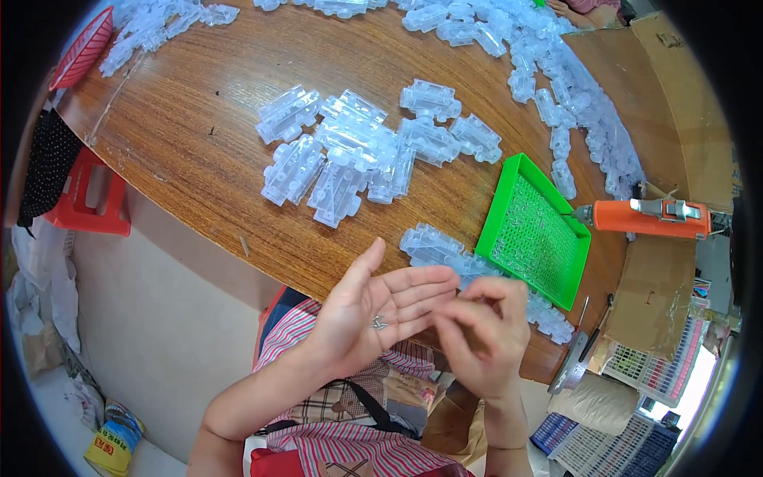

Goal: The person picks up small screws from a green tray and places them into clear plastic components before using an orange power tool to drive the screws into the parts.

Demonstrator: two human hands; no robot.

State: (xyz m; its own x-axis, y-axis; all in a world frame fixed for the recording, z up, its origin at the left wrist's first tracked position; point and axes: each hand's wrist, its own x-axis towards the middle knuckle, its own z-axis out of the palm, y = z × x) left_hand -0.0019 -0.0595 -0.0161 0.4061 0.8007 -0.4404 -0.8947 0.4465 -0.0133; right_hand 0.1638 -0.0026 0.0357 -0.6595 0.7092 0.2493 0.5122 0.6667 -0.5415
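My left hand (373, 310) lies palm up with its fingers stretched flat, and a few small silver screws (377, 322) rest on the palm. Beside its fingertips, my right hand (489, 338) has thumb and fingers drawn together in a pinch. Anything between those fingertips is too small or hidden to make out. Beyond the right hand stands a green tray (497, 219) whose perforated bed carries many small silver screws. Clear plastic housings (433, 245) lie close to both hands, partly covered by the right one. Farther up the table is a loose pile of similar housings (350, 139).
An orange electric screwdriver (660, 219) points at the tray from the right. More clear housings (588, 103) are heaped along the far right edge, by cardboard sheets (664, 278). A red basket (83, 49) stands far left, and a red stool (91, 195) below the wooden table (191, 159).
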